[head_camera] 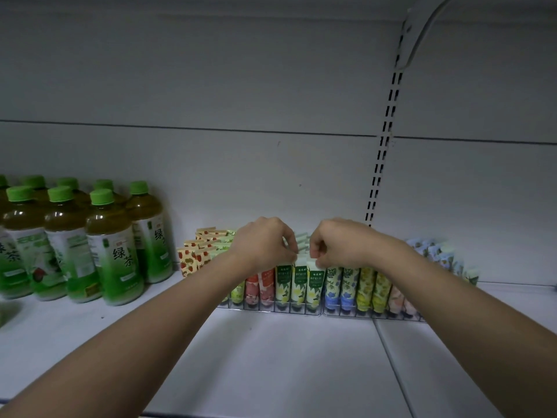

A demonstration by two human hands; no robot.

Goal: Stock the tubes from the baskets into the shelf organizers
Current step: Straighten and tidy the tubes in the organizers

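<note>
Since both hands are up at the tube tops, here's how I read it, all placed off the wire organizer [297,310]:

Green tubes: three green-and-white tubes [299,285] stand upright, caps down, in the middle front slots of the organizer, so the labels face out.

Left hand: left hand [261,242] sits above the organizer's middle, fingers [290,247] curled and pinching the flat top edge of the green tubes, looks like squaring them up.

Right hand: right hand [339,244] is just beside it, also above the middle, fingers curled narrow and pinching a tube top, probably seating it fully.

Other tubes: red ones [259,286] stand left of the green in the same organizer, blue [341,286] and yellow [373,288] to the right, sorted by colour per lane.

Baskets: none in view.

Tea bottles: green tea bottles [111,251] stand well left of the organizer on the same shelf [286,357].

Progress: my guess, front rows look mostly full.
</note>
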